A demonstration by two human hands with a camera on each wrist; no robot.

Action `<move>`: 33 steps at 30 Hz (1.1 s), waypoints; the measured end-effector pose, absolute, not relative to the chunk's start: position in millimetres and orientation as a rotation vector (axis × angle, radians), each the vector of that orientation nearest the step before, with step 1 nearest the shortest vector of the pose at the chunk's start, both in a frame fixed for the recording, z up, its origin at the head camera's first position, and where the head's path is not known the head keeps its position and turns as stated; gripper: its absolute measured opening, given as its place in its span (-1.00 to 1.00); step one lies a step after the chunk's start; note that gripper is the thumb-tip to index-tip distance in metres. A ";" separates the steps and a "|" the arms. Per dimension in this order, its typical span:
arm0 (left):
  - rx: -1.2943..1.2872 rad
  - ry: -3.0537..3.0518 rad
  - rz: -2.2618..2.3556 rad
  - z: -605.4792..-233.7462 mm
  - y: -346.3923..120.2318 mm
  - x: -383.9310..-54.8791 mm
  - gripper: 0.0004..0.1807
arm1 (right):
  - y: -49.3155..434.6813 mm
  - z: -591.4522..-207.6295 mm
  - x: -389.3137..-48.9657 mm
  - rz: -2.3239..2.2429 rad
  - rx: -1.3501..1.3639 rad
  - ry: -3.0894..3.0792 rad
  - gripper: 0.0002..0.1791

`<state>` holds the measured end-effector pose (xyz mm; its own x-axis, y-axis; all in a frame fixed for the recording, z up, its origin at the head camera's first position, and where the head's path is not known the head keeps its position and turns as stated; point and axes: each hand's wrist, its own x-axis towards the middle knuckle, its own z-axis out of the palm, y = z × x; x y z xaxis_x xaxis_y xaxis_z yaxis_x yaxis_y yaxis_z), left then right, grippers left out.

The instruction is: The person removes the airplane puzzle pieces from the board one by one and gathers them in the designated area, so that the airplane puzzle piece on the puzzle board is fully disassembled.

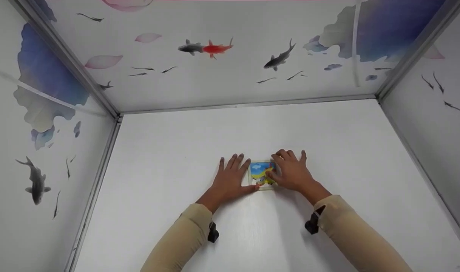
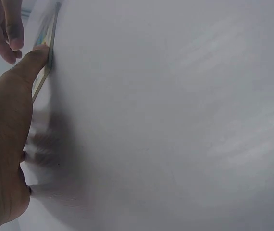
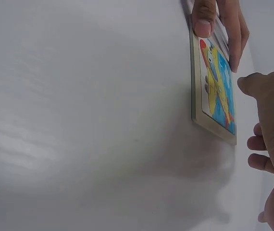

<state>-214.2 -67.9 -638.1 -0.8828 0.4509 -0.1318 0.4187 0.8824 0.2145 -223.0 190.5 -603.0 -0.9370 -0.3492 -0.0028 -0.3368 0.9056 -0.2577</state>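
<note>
A small square wooden jigsaw puzzle (image 1: 257, 170) lies flat on the white table between both hands. Its picture shows a yellow plane on a blue sky inside a pale wooden frame, plainest in the right wrist view. My left hand (image 1: 230, 179) rests along the puzzle's left side, fingers straight, its thumb (image 3: 203, 28) on the frame's lower left corner. Over the right side is my right hand (image 1: 293, 174), fingertips near the upper right edge and thumb above the picture. Nothing shows between its fingers. That hand hides the puzzle's right part in the head view.
The white tabletop (image 1: 169, 158) is bounded by panels printed with fish and lotus leaves, joined by metal rails (image 1: 237, 105). A black wrist camera (image 1: 212, 232) hangs at the left cuff, another (image 1: 312, 225) at the right.
</note>
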 end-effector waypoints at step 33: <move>0.682 2.859 0.374 -636.4 -70.5 -211.6 0.20 | 144.3 -610.0 -229.6 -0.465 -0.756 2.914 -0.34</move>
<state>-211.6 -70.5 -636.4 -0.8789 0.4632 -0.1141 0.4183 0.8632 0.2826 -229.6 144.3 -610.0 -0.8726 -0.4881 -0.0153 -0.4592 0.8307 -0.3148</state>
